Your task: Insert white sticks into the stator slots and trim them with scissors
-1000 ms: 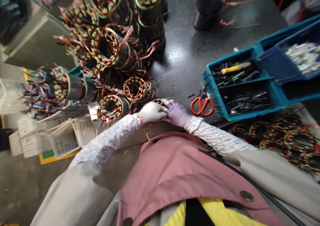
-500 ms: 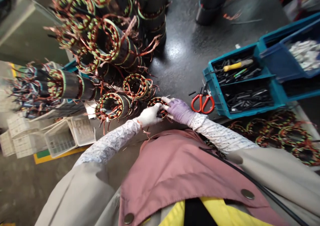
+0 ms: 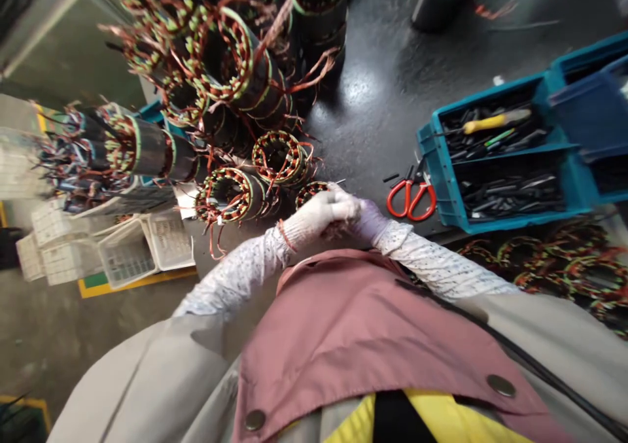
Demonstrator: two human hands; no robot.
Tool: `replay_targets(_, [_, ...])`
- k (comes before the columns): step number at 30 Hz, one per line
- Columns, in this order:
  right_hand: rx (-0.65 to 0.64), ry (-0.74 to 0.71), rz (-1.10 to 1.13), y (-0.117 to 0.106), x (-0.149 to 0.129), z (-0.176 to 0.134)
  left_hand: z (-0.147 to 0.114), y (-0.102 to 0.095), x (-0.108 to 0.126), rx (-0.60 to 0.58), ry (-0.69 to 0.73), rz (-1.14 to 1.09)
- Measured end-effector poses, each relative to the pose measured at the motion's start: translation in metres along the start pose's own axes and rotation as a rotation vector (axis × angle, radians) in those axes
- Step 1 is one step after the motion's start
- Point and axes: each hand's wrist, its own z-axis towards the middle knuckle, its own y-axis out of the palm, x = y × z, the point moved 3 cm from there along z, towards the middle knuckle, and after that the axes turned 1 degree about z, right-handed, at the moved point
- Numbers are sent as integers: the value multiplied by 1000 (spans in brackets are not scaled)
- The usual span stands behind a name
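A wire-wound stator core (image 3: 311,193) stands at the table's near edge, its open end partly covered by my hands. My left hand (image 3: 324,214), in a white knit glove, reaches over its near side with the fingers bent together; what they grip, if anything, is hidden. My right hand (image 3: 371,220), in a purple-tinted glove, meets it from the right, and its fingers are hidden behind the left ones. Red-handled scissors (image 3: 411,197) lie to the right of my hands. Another wound stator (image 3: 279,158) stands just behind, and one more (image 3: 230,195) is at the left.
Stacked stators (image 3: 230,57) with loose copper leads crowd the table's left. Teal bins (image 3: 444,194) at the right hold black tube pieces and a yellow-handled tool (image 3: 495,122). Wound coil rings (image 3: 589,273) lie below them. White plastic baskets (image 3: 125,253) stand at the lower left.
My left hand has moved right and up over the stator, now overlapping the right hand. The right hand's fingers have gone out of sight. The whole view has shifted slightly.
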Motion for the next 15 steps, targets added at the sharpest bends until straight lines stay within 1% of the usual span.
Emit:
replay_targets(1, [79,-21,94,1,8,-5,-5,-4,1,84,45,-87])
replay_targets(2, [190,-32,190,2,15,-10,-10,-6,-2,153,73,-100])
replay_targets(3, [335,-22,297,1,23,-14,-15,-4,-7,187,85,-21])
replay_targets(4, [501,17,424,0,29,-16,-18,1,-13,185,86,121])
replay_targets(5, [651,81,568,0,34,-15,-19,10,-21,152,87,294])
replay_targets(6, [756,155,715,1,35,-10,-18,20,-29,110,95,450])
replay_targets(7, [809,220,848,3,33,2,-16,31,-37,73,104,554])
replay_targets(8, [818,269,942,5,28,18,-13,41,-44,42,119,613])
replay_targets(9, [791,305,979,7,21,38,-9,49,-50,16,138,629])
replay_targets(10, [739,331,954,7,13,60,-4,55,-54,-7,162,617])
replay_targets(12, [628,402,790,5,1,100,4,59,-60,-49,216,582])
replay_targets(13, [574,441,699,3,-3,114,7,59,-62,-61,233,568])
replay_targets(14, [527,471,629,1,-5,122,9,58,-62,-62,239,554])
replay_targets(15, [501,484,584,-3,-6,122,10,56,-61,-53,237,539])
